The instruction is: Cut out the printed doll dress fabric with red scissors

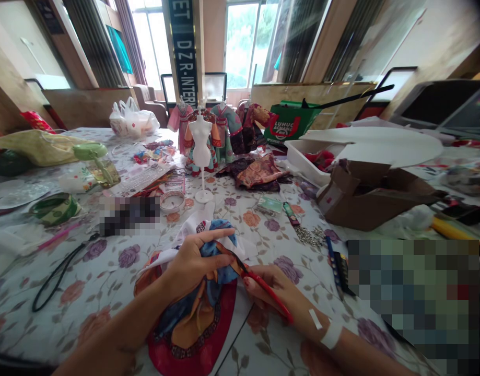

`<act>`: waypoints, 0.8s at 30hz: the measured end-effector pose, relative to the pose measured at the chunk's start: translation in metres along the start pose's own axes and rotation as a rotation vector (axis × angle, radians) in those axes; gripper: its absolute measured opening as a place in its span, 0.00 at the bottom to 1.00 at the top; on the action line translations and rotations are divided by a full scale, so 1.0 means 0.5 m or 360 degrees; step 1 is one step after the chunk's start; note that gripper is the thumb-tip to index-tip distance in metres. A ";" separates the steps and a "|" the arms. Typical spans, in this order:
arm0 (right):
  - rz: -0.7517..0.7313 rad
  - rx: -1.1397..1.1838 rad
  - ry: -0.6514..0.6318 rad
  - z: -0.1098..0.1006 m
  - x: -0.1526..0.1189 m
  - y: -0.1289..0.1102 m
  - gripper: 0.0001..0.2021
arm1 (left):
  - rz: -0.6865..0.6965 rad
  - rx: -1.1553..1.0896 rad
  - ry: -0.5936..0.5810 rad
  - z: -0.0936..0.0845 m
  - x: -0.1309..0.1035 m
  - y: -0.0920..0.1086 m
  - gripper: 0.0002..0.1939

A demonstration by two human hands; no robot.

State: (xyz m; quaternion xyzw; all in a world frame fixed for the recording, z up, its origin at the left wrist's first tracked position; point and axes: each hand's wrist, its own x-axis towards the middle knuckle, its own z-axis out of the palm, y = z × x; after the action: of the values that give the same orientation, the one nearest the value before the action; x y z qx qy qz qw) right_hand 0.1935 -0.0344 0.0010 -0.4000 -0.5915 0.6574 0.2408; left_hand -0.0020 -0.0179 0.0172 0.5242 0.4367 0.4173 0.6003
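Observation:
My left hand (195, 259) is closed on a small doll garment (216, 230) of blue and orange patterned cloth. The garment's wide red hem (219, 334) spreads over the table below, with white cloth (180, 235) bunched behind the fingers. In my right hand (269, 287) are scissors (269, 295) with red handles. Their dark blades meet the cloth just beside my left thumb; how far apart the blades are I cannot tell. White tape strips cross the right wrist. Straight ahead stands a small white dress form (201, 141), upright on a round base.
Several dressed doll forms (224, 130) stand at the back. Folded dark and copper cloth (259, 172) lies before them. To the right are a cardboard box (365, 193), a white tray (308, 164) and small metal pieces (310, 236). A green-lidded bottle (101, 167) and tape roll (54, 209) are left.

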 end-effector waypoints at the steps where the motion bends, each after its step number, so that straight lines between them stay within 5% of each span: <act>1: -0.0004 -0.0004 0.0005 0.000 0.000 0.000 0.23 | 0.0003 0.0002 0.0000 0.000 0.000 0.000 0.25; 15: 0.0124 0.0164 0.0004 0.007 -0.002 -0.001 0.22 | 0.0000 -0.0043 0.0076 0.007 -0.001 -0.007 0.28; 24: 0.0008 0.0133 0.0039 0.006 -0.002 0.001 0.22 | 0.0029 -0.0057 0.0063 0.007 -0.002 -0.007 0.28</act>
State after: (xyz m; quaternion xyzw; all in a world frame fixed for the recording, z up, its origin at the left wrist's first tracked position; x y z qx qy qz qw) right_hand 0.1917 -0.0370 0.0006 -0.3991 -0.5594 0.6772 0.2629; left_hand 0.0011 -0.0199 0.0139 0.5088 0.4361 0.4408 0.5972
